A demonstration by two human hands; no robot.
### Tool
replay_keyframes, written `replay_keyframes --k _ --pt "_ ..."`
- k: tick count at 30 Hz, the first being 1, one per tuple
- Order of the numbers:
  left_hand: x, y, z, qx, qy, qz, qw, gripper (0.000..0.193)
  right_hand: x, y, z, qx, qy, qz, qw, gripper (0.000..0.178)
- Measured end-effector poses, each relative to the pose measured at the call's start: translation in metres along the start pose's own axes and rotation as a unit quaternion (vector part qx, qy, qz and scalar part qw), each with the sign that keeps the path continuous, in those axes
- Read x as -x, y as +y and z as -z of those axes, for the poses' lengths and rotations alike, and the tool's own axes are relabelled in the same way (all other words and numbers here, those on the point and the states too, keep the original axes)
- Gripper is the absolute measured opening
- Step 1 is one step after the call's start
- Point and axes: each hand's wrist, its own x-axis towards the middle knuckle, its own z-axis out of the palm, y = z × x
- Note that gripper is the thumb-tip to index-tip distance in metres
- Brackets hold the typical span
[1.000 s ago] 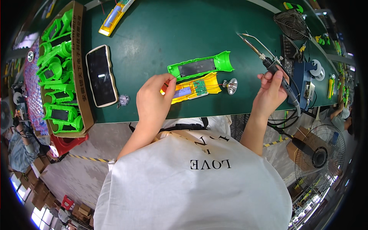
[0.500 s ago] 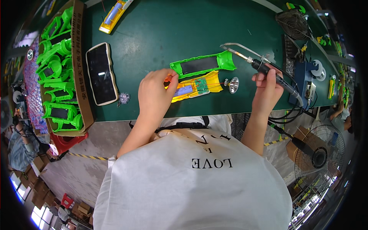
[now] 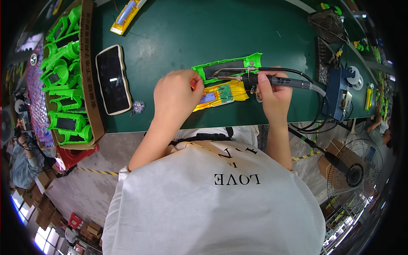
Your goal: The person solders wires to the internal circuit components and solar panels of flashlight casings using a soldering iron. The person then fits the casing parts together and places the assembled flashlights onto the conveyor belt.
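- All clock directions read from the yellow shell [image 3: 242, 94], lying open side up near the table's close edge, left end partly covered by the left hand [image 3: 176, 93].
- Inside the yellow shell, toward nine o'clock, a blue battery cell [image 3: 207, 98]; toward three o'clock, a green circuit board [image 3: 225, 93], with thin wires across both.
- At nine o'clock, left hand drawn into a narrow pinch, thumb and forefinger close together on an orange-red piece [image 3: 193, 82]; mostly hidden, so cannot tell its kind.
- At three o'clock, right hand [image 3: 274, 91] closed around the grip of a soldering iron [image 3: 276, 80], held nearly level, tip toward nine o'clock.
- Tip just beside the left fingertips, over the near edge of the green shell [image 3: 256, 62]; cannot tell about contact there.
- Green shell at twelve o'clock, close by, open side up, with a dark panel inside, partly behind the iron.
- Farther off at nine o'clock, a small grey disc-like part [image 3: 138, 107], then a black-screened phone [image 3: 113, 80] in a pale case, then a carton [image 3: 95, 114] full of green housings [image 3: 64, 102].
- At ten o'clock, well apart, a second yellow shell [image 3: 118, 29] with a blue cell.
- At three o'clock, beyond the right hand, a blue box [image 3: 335, 102] and a white spool [image 3: 357, 78].
- At four o'clock, off the green table [image 3: 157, 46], a pedestal fan [image 3: 355, 174].
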Motion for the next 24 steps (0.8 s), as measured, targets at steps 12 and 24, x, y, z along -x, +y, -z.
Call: replay_keyframes --k 12,24 --pt "-0.0036 0.0035 -0.0048 -0.043 0.007 0.015 0.999 0.01 -0.0002 0.0052 -0.0005 0.0 -0.011 -0.024 1.0 0.009" --pt "-0.0023 0.0061 -0.0087 -0.061 0.035 0.011 0.997 0.009 0.0004 0.0093 -0.0039 0.014 -0.001 -0.01 1.0 0.01"
